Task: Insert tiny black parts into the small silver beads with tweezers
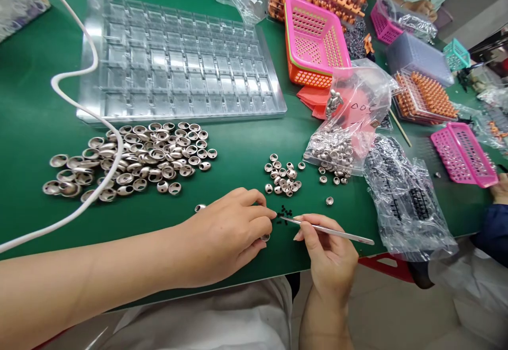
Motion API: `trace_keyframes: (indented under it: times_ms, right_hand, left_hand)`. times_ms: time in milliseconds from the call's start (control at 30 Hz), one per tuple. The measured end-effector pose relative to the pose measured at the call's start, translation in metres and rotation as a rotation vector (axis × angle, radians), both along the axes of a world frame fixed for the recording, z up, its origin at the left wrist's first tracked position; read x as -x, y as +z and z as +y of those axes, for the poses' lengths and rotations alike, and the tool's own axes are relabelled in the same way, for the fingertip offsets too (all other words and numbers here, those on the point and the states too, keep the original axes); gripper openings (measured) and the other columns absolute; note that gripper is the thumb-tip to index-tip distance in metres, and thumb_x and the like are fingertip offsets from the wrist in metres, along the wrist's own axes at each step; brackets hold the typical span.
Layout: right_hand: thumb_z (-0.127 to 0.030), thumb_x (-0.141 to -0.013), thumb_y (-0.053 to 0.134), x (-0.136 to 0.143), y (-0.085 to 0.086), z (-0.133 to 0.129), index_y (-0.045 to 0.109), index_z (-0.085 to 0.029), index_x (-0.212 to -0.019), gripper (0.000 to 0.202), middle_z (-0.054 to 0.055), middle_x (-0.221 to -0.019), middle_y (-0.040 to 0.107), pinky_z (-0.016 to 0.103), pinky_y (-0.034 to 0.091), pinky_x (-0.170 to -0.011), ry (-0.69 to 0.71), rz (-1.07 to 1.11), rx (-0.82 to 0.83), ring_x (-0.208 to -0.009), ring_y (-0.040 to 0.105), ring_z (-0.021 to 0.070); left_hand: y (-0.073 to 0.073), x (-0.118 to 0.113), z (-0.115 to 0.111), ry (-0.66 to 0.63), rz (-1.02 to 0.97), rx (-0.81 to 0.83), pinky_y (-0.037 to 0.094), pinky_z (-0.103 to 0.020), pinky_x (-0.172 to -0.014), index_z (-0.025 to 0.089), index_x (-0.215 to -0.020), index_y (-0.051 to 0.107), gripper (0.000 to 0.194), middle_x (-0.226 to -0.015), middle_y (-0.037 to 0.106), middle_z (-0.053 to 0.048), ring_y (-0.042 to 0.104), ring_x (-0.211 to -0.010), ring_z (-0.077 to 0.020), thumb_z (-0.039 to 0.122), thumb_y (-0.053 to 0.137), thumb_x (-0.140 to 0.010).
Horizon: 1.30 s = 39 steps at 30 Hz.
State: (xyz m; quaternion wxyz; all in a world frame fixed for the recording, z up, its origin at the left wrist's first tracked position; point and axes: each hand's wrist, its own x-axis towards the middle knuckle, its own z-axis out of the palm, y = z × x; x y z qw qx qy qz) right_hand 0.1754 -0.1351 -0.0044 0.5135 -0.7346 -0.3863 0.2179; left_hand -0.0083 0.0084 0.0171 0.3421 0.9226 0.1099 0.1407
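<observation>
My right hand (pixel 331 255) grips metal tweezers (pixel 343 233) in a pinch, their tips pointing left into a small scatter of tiny black parts (pixel 284 212) on the green table. From the left, my left hand (pixel 238 228) reaches in with its fingers bent and the index fingertip beside the black parts. At its thumb tip shows a small silver metal ring cap (pixel 265 238), mostly covered by the fingers. A small group of similar ring caps (pixel 286 178) lies just beyond the hands. Another single cap (pixel 200 208) rests behind my left wrist.
A big pile of ring caps (pixel 151 154) lies left, crossed by a white cable (pixel 95 59). Behind it is a clear compartment tray (pixel 182 70). Pink baskets (pixel 291 33), a bag of caps (pixel 337 138) and a plastic bag with black parts (pixel 408 202) stand right. A co-worker's hand (pixel 500 187) shows far right.
</observation>
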Motion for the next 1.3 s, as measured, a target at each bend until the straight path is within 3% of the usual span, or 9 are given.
trace_keyframes:
  times_ms: [900, 1067, 1300]
  right_hand:
    - [-0.025, -0.091, 0.071, 0.0002, 0.0009, 0.0007, 0.075, -0.023, -0.098, 0.009, 0.003, -0.092, 0.078, 0.025, 0.059, -0.056, 0.009, -0.011, 0.007, -0.062, 0.068, 0.0127]
    - [-0.023, -0.09, 0.071, 0.0009, 0.0012, 0.0007, 0.075, -0.025, -0.099, 0.009, 0.002, -0.091, 0.077, 0.023, 0.058, -0.057, -0.002, 0.013, -0.009, -0.062, 0.068, 0.0116]
    - [-0.023, -0.09, 0.07, -0.0002, 0.0, 0.0002, 0.075, -0.025, -0.098, 0.01, 0.002, -0.092, 0.078, 0.024, 0.058, -0.057, 0.031, -0.015, 0.015, -0.062, 0.068, 0.0115]
  left_hand:
    - [-0.0022, -0.0001, -0.0033, -0.072, 0.014, 0.068, 0.049, -0.038, -0.088, 0.018, -0.09, 0.066, 0.011, -0.117, 0.075, -0.005, 0.059, -0.107, -0.0245, 0.015, 0.057, -0.097]
    - [0.0, 0.0001, 0.0004, -0.016, -0.005, 0.039, 0.049, -0.038, -0.083, 0.018, -0.09, 0.067, 0.012, -0.109, 0.076, -0.005, 0.06, -0.103, -0.025, 0.016, 0.057, -0.097]
    - [-0.0027, -0.0004, 0.0006, -0.004, 0.004, 0.048, 0.049, -0.039, -0.087, 0.017, -0.09, 0.066, 0.01, -0.119, 0.075, -0.005, 0.058, -0.108, -0.026, 0.016, 0.058, -0.096]
